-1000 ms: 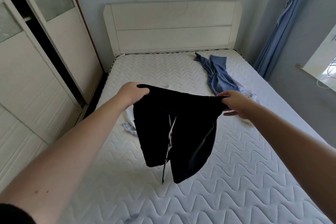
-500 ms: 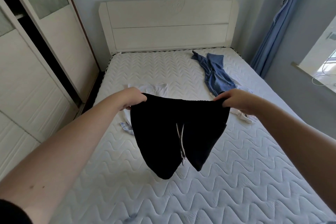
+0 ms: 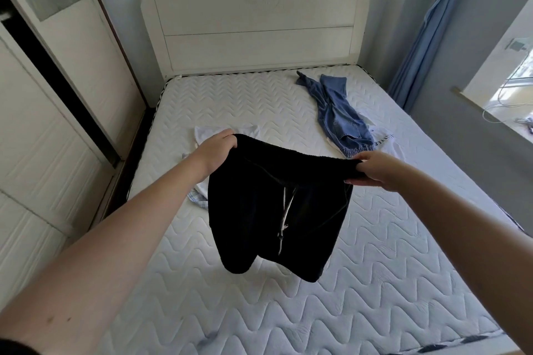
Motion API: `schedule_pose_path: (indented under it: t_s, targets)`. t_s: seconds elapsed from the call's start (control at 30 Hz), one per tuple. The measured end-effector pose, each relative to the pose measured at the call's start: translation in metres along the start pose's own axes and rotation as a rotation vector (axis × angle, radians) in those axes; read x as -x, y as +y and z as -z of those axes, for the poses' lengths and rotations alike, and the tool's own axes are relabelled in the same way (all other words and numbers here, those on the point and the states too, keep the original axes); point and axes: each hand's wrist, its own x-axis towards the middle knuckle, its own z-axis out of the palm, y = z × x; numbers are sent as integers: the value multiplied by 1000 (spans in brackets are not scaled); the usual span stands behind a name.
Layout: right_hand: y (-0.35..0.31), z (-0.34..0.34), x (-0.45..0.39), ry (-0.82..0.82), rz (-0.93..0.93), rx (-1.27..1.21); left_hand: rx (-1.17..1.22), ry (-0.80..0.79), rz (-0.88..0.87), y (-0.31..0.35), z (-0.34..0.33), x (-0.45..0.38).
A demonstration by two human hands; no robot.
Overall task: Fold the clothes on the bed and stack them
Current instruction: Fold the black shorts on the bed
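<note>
- Left hand (image 3: 217, 150) and right hand (image 3: 373, 168) each pinch the waistband of the black shorts (image 3: 277, 210), fingers curled.
- Shorts hang above the bed (image 3: 375, 282).
- Jeans (image 3: 336, 112) lie near the bed's headboard (image 3: 256, 32).

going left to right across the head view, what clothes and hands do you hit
White garment on the mattress → left hand gripping the waistband → black shorts hanging between the hands → blue jeans → right hand gripping the other end → white printed garment.
</note>
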Motion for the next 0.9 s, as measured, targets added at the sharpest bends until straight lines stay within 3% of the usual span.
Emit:
schedule_pose_path:
  t_s: [0.13, 0.23, 0.33, 0.43, 0.57, 0.7, 0.9]
  targets:
    - [7, 7, 12, -172, 77, -163, 214, -87, 41, -3, 5, 4]
    - [10, 14, 23, -284, 198, 11, 398, -201, 102, -7, 11, 5]
    - [14, 10, 28, -66, 382, 456, 467, -294, 119, -8, 15, 8]
    - [24, 3, 26, 199, 523, 594, 464, -393, -4, -14, 18, 10]
    - [37, 11, 29, 250, 623, 562, 238, -416, -172, -24, 22, 15]
    - [44, 25, 39, 138, 550, 315, 54, -392, -360, -28, 24, 18]
    - [55, 29, 49, 40, 447, -132, -101, -73, -419, -17, 8, 24]
